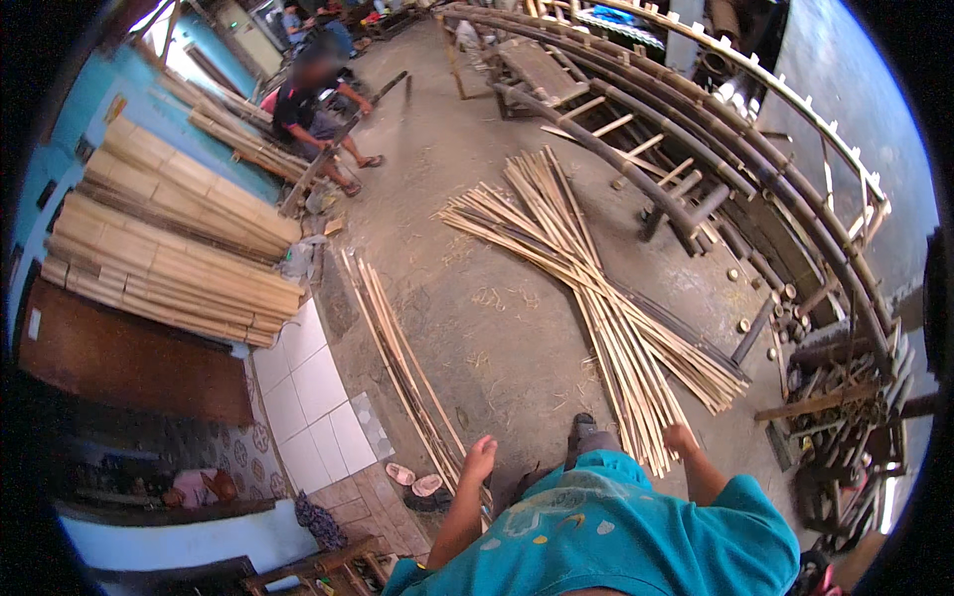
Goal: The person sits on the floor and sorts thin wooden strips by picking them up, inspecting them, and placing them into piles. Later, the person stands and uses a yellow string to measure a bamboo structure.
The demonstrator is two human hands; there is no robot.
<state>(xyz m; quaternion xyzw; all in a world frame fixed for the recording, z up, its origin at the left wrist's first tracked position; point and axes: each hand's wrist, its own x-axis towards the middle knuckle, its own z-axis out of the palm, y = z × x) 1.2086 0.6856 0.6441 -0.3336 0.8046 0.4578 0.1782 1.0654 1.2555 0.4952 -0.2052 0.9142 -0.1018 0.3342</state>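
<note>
My left hand [481, 459] hangs in front of me on the left, its fingers loosely apart, with nothing seen in it. It is close to a few long thin bamboo strips [396, 353] lying on the floor. My right hand [681, 440] looks curled closed, and no object shows in it. In the picture it overlaps the near ends of a large pile of bamboo strips [621, 333]. I cannot tell whether it touches them. The pile lies in two crossing bundles, pale with some dark strips.
Bamboo panels [169, 248] lean at the left by white floor tiles [313, 397]. Pink slippers [425, 485] lie near my left arm. Ahead, a seated person [313, 104] handles a dark pole. Bamboo frames [686, 109] and a rack of cut pieces [855, 437] line the right.
</note>
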